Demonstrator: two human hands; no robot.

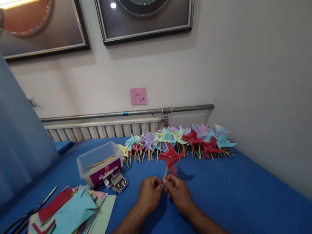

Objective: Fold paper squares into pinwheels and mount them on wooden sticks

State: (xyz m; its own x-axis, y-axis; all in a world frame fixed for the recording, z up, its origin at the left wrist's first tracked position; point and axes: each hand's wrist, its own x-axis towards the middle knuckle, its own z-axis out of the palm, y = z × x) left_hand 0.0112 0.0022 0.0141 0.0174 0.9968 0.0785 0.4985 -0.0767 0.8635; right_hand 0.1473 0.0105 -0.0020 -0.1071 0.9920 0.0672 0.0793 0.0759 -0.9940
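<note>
A red paper pinwheel (170, 156) on a thin wooden stick stands tilted in front of me, its blades above my fingers. My right hand (178, 191) pinches the lower part of the stick between thumb and fingers. Right beside it, my left hand (151, 193) is closed with its fingertips at the same stick's lower end. The stick's bottom is hidden by my fingers. Past my hands lies a long row of finished pinwheels (162, 135) in red, purple, green, blue and other colours, their sticks pointing toward me.
On the left are a pile of cut coloured paper (75, 212) and black-handled scissors (21, 224). A clear plastic tub (98, 168) holds sticks, with small boxes of metal pins (120, 183) in front. A blue cloth (238, 197) covers the table; a radiator (103, 128) runs behind.
</note>
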